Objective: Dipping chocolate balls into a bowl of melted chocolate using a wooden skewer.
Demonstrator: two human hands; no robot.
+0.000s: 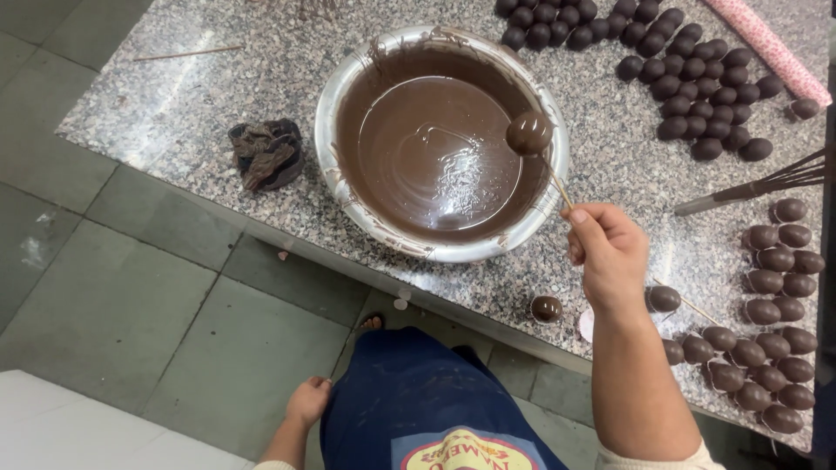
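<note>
— So, what are the hands doing?
— The left hand (pixel 307 402) hangs low beside the blue apron (pixel 418 400), loosely curled, empty. The right hand (pixel 610 252), arm stretched over the table (pixel 174 113), pinches a thin stick (pixel 555 181).
— And on the stick?
— A glossy chocolate-coated ball (pixel 529 133), raised above the melted chocolate in the metal bowl (pixel 440 252). Rows of dark balls (pixel 697 78) lie beyond.

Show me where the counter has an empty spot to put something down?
Bare speckled granite counter lies left of the big metal bowl of melted chocolate, between the thin wooden stick and the dark crumpled lump. The right side is crowded with round chocolate-coated balls, around the wire whisk.
</note>
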